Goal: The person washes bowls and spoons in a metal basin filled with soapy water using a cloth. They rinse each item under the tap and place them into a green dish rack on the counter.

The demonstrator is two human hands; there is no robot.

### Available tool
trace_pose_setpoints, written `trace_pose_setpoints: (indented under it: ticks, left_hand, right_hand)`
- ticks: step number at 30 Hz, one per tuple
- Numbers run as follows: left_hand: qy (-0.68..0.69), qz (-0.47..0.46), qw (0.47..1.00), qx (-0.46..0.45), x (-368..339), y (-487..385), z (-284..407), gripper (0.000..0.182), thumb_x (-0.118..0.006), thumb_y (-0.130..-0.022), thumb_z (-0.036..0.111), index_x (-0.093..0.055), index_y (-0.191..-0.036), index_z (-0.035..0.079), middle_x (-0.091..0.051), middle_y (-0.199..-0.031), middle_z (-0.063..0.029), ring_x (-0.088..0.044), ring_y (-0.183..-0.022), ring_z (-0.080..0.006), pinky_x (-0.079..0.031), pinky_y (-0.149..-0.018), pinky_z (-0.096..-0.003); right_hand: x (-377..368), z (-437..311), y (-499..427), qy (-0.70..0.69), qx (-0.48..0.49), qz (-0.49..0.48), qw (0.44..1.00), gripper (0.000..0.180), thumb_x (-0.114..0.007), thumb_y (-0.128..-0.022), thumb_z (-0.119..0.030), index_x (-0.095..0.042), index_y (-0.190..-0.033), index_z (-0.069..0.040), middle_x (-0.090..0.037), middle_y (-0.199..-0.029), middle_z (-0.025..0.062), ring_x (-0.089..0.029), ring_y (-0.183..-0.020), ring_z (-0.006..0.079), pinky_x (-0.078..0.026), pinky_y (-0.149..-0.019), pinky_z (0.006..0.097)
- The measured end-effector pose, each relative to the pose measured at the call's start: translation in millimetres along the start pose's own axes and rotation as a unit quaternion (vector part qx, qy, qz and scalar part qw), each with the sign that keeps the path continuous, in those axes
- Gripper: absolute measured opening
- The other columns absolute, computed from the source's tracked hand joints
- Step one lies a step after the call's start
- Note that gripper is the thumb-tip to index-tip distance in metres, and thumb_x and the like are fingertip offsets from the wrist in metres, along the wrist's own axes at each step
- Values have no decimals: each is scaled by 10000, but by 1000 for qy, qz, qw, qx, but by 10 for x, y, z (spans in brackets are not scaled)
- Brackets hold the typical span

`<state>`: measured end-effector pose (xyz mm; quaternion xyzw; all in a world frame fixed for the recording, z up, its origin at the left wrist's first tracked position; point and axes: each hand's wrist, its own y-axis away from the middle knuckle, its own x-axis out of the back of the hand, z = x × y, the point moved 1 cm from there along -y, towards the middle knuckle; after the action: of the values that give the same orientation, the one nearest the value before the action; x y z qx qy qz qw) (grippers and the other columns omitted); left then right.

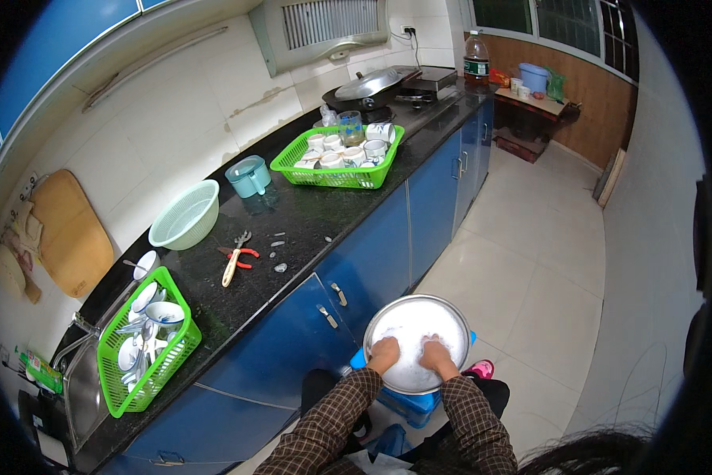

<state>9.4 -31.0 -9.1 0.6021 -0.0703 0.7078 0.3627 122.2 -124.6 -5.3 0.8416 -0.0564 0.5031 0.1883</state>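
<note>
In front of me a round metal basin (412,383) holds white soap suds (414,320). It rests on a blue plastic stool (408,407) between my legs. My left hand (384,352) reaches into the left part of the suds, its fingers hidden under the foam. On the right, my right hand (437,357) is likewise dipped in, with its fingertips covered. Whether either hand holds something below the foam cannot be made out. Both forearms wear brown checked sleeves.
A black countertop (255,314) above blue cabinets runs along my left. It bears a green basket (192,341) of bowls and spoons, another green basket (335,178) of cups, pliers (246,256), a peeler-like tool (231,270), a pale colander (187,217) and a lidded wok (365,92).
</note>
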Motion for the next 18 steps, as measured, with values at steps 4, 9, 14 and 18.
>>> trace_pose_setpoints:
  ticks: [4, 9, 14, 18]
  left_hand:
    - [33, 5, 999, 4, -70, -72, -91, 214, -393, -753, 90, -570, -853, 23, -552, -915, -210, -531, -855, -350, -424, -732, -417]
    - [46, 18, 998, -41, -17, -94, -142, 205, -388, -750, 69, -555, -847, 1, -556, -889, -213, -529, -855, -354, -419, -739, -427]
    - [14, 46, 995, -91, 170, -9, -113, 181, -388, -744, 46, -550, -805, -10, -548, -863, -241, -552, -782, -356, -435, -697, -437]
    - [-24, 96, 982, -161, 306, 101, -22, 209, -380, -736, 22, -509, -898, -5, -564, -797, -215, -559, -724, -351, -451, -645, -418]
  right_hand:
    - [-68, 61, -24, -56, 4, 6, 998, 487, -512, -631, -133, -443, -1088, 21, -485, -1046, 225, -405, -1038, 360, -362, -856, 365]
    - [3, 134, -13, -106, 20, 10, 994, 470, -512, -640, -148, -452, -1071, 31, -522, -946, 249, -474, -938, 372, -376, -833, 368]
    - [91, 117, 123, -133, -32, 138, 981, 473, -522, -658, -140, -436, -1087, 38, -516, -939, 270, -485, -923, 374, -388, -811, 372]
    - [88, 104, 158, -103, -60, 136, 984, 495, -541, -668, -162, -423, -1100, 48, -510, -936, 287, -497, -904, 373, -394, -802, 368]
